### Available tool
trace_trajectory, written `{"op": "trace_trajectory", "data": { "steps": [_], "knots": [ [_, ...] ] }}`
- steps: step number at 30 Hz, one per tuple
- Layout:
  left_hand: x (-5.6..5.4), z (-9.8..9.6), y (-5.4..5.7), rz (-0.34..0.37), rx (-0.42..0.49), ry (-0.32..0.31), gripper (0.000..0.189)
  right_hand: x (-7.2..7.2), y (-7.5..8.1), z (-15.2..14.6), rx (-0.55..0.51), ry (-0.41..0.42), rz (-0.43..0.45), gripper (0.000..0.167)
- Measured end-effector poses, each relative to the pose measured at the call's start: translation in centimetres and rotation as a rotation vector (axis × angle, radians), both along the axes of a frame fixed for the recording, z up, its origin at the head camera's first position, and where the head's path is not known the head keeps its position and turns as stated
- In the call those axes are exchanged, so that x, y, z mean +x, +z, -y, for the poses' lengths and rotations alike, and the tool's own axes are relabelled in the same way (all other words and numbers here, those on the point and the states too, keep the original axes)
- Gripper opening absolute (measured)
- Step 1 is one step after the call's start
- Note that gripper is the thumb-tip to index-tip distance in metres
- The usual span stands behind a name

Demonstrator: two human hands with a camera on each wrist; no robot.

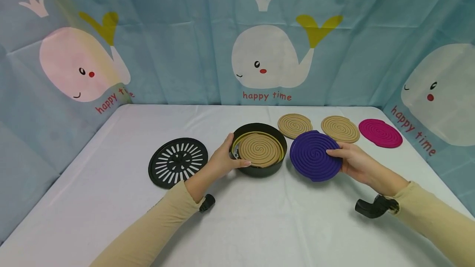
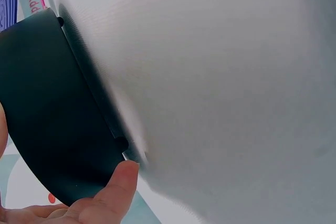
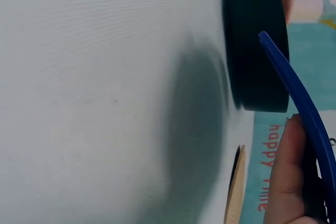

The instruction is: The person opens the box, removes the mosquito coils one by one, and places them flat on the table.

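My left hand (image 1: 218, 159) grips the side of a round black mosquito coil tin (image 1: 261, 172), thumb over its near rim. A tan mosquito coil (image 1: 259, 149) lies inside, within a yellow inner ring. In the left wrist view, a fingertip (image 2: 124, 174) is at the bottom edge of the tin's dark wall. To the right of the tin, my right hand (image 1: 354, 160) pinches a purple mosquito coil (image 1: 313, 158) at its right edge, thumb on its face and fingers behind. The right wrist view shows this coil (image 3: 310, 119) edge-on, raised above the white cloth, its shadow below.
Left of the tin lies a slotted black lid (image 1: 179, 162). Behind the purple coil are two tan coils, one (image 1: 295, 125) nearer the tin and another (image 1: 340, 129) farther right, then a magenta coil (image 1: 380, 133). A blue whale-print curtain (image 1: 178, 61) borders the white-covered table (image 1: 278, 230).
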State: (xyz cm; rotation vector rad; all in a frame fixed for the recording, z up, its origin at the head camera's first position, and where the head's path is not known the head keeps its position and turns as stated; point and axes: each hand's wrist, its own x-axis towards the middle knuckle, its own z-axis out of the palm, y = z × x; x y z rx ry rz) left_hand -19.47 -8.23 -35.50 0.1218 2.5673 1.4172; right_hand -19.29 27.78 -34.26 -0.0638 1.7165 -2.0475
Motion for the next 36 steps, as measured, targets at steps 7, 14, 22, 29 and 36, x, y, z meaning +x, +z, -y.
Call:
{"op": "trace_trajectory", "data": {
  "steps": [7,14,22,29,36],
  "knots": [
    [0.1,0.1,0.0,-0.008,-0.001,-0.002,0.106,0.2,-1.0,-0.4,0.078,0.038,0.005,0.018],
    [0.1,0.1,0.1,-0.008,-0.007,-0.006,0.105,0.2,-1.6,-0.4,0.133,0.06,0.026,0.014],
    [0.0,0.1,0.0,-0.016,-0.006,-0.012,0.105,-0.4,-2.1,-0.1,0.226,0.081,0.061,0.044],
    [-0.1,0.1,-0.3,-0.02,-0.005,-0.013,0.105,-1.0,-2.4,0.0,0.201,0.123,0.094,0.054],
    [-0.1,0.1,-0.3,-0.015,0.004,-0.006,0.105,-1.4,-2.5,-0.4,0.158,0.124,0.133,0.043]
  ]
}}
